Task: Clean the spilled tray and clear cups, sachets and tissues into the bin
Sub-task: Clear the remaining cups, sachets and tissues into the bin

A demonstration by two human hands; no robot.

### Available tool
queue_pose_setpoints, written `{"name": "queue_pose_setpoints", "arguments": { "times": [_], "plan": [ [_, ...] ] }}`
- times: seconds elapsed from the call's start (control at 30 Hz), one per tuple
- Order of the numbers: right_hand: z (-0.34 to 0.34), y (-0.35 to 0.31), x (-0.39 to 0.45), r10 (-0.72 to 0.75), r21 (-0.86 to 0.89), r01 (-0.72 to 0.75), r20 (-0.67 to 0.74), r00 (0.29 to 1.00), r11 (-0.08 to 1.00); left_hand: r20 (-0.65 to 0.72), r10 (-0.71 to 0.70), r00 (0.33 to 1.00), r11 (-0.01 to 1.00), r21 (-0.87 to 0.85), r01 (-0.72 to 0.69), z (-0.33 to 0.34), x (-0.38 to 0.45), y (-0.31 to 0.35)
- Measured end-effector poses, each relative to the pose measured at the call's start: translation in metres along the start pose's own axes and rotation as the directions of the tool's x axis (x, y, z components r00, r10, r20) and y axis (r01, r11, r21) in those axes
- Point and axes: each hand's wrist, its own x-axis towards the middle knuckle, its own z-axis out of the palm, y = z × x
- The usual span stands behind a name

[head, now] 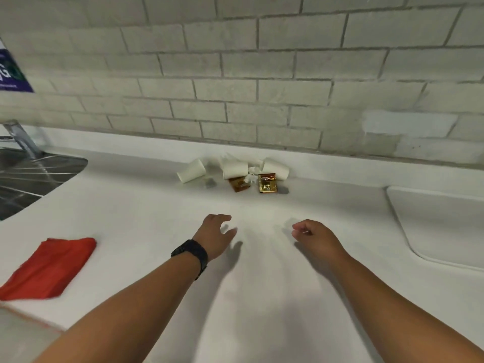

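Observation:
Three white paper cups lie tipped over at the back of the white counter: one on the left, one in the middle, one on the right. Crumpled white tissue sits between them. In front lie a brown sachet and a gold sachet. My left hand, with a black watch on the wrist, hovers over the counter short of the pile, fingers loosely spread and holding nothing. My right hand hovers beside it with loosely curled fingers, also holding nothing.
A folded red cloth lies on the counter at the left. A steel sink with a tap is at the far left. A white tray sits at the right edge. A tiled wall runs behind the counter.

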Motion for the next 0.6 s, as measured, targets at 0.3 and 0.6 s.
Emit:
{"name": "queue_pose_setpoints", "arguments": {
  "times": [0.3, 0.6],
  "plan": [
    [0.078, -0.034, 0.067, -0.023, -0.046, 0.022, -0.021, 1.0, 0.999, 0.025, -0.005, 1.0, 1.0, 0.004, 0.005, -0.059, 0.105, -0.049],
    [0.103, -0.084, 0.137, -0.207, -0.5, 0.079, -0.206, 0.956, 0.863, 0.018, 0.141, 0.99, 0.988, 0.064, -0.142, -0.075, 0.211, -0.041]
  ]
}}
